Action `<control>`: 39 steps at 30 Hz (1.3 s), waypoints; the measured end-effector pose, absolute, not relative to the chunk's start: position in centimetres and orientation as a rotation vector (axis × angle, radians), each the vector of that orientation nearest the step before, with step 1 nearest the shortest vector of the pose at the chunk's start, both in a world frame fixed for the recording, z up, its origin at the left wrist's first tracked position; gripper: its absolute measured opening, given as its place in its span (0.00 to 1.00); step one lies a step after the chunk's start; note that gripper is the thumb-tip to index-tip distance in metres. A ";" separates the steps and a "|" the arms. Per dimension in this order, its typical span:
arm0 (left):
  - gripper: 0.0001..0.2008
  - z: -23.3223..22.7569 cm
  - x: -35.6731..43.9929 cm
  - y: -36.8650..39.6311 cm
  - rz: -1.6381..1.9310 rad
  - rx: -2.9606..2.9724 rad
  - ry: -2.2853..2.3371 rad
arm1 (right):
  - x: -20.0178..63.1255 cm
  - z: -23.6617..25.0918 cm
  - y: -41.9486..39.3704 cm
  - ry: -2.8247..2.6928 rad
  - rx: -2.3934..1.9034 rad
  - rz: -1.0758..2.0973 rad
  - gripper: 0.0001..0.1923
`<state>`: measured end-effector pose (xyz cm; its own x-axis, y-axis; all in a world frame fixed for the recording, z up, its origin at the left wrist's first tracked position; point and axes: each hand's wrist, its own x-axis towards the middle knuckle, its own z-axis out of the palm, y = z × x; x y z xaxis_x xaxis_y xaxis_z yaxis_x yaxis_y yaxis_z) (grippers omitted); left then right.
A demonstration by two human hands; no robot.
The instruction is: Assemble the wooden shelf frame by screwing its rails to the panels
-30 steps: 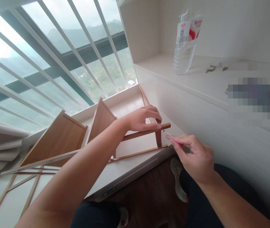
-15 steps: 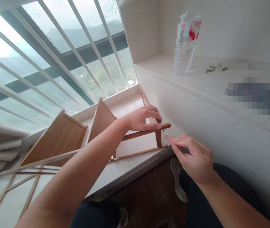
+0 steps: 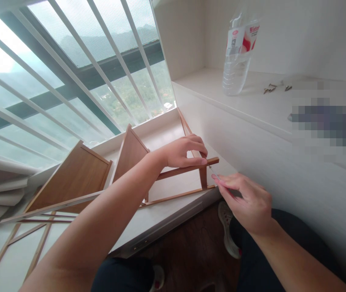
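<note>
My left hand (image 3: 188, 152) is closed around the upper rail of a brown wooden frame (image 3: 177, 173), close to its right end, thumb in front and fingers over the far side. A small screw (image 3: 209, 166) sticks out where the rail meets a short upright piece. My right hand (image 3: 244, 198) pinches a thin metal screwdriver shaft (image 3: 215, 175) between thumb and fingers, its tip at the screw. Any handle of this tool is hidden in the palm. The frame rests on the white sill.
Brown wooden panels (image 3: 69, 178) lean on the sill at left, with slim wooden frames (image 3: 36, 243) below. On the shelf (image 3: 270, 109) at right stand a clear plastic bottle (image 3: 236, 73) and several loose screws (image 3: 270, 89), near a blurred-out patch. A barred window is behind.
The right hand has shifted slightly and turned the screwdriver, whose shaft now lines up with the screw. My left hand and the frame stay in place.
</note>
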<state>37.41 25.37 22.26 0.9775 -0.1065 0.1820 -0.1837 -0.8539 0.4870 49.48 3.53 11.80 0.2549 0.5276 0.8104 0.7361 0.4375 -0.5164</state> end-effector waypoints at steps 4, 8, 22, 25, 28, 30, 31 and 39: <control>0.17 22.3 37.4 25.3 0.191 2.607 -0.194 | 49.7 12.0 3.6 -1.418 -1.200 -0.248 0.13; 0.16 22.3 37.4 25.3 0.192 2.608 -0.193 | 50.1 12.3 3.6 -1.481 -1.206 -0.259 0.15; 0.15 22.5 37.5 25.3 0.179 2.611 -0.204 | 45.1 13.0 4.4 -0.612 -0.896 0.955 0.15; 0.15 22.5 37.5 25.3 0.186 2.612 -0.209 | 44.3 14.1 4.5 -0.401 -0.700 1.151 0.15; 0.15 22.5 37.5 25.2 0.191 2.610 -0.220 | 44.3 14.6 4.4 -0.170 -0.544 1.275 0.12; 0.15 22.5 37.5 25.3 0.190 2.610 -0.220 | 44.5 14.8 4.2 -0.084 -0.463 1.325 0.09; 0.15 22.5 37.5 25.3 0.191 2.609 -0.221 | 44.6 14.8 4.2 -0.063 -0.430 1.339 0.08; 0.16 22.6 37.4 25.3 0.163 2.611 -0.202 | 45.0 15.3 3.4 -0.202 -0.457 1.325 0.11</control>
<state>37.35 25.30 22.65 0.9817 -0.1122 0.1536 -0.1737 -0.8579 0.4836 45.05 3.44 15.30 0.2424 0.9634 -0.1144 -0.8853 0.1714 -0.4322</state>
